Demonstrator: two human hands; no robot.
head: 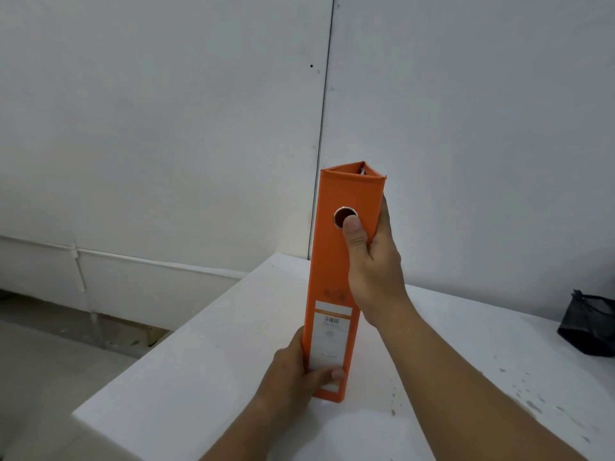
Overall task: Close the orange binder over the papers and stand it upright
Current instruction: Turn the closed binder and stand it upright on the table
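The binder [336, 287] stands upright on the white bench [206, 377], spine toward the camera, its covers shut at the top with a sliver of paper [363, 170] showing between them. The right hand [376, 257] grips the binder's upper right edge, thumb pressed on the spine just below the ring hole [345, 217], fingers wrapped behind. The left hand [296, 367] clasps the binder's lower left edge, thumb across the label [329, 337]. A black mesh holder [589, 324] sits well to the binder's right.

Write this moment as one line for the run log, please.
orange binder: closed, upright on white table | left hand: grip low | right hand: grip high, thumb beside spine hole | state: held
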